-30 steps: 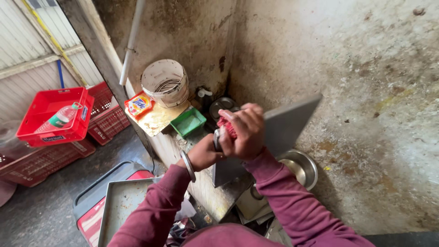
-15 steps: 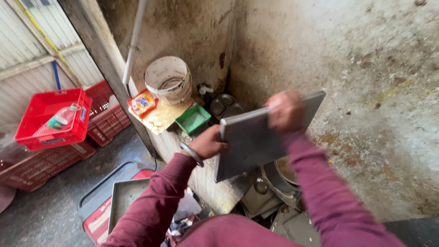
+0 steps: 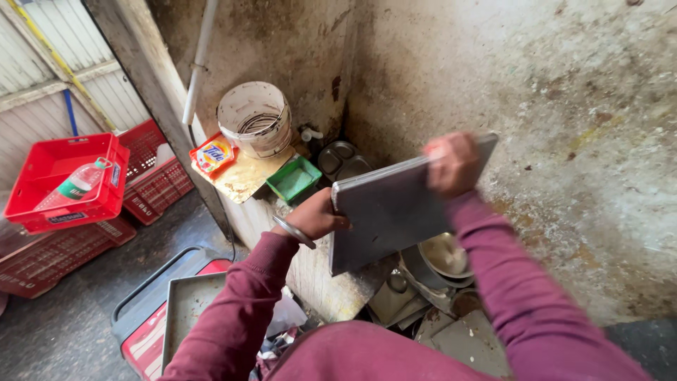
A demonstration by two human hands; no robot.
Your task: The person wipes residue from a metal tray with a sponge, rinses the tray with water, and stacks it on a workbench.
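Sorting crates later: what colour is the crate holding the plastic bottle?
Red plastic crate, clearest in the head view.

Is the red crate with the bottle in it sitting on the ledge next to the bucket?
No, the red crate with the plastic bottle sits on other crates left of the ledge, far from the bucket.

Long maroon sleeves cover both arms; a plain metal bangle (image 3: 294, 231), seemingly steel, rings the left wrist.
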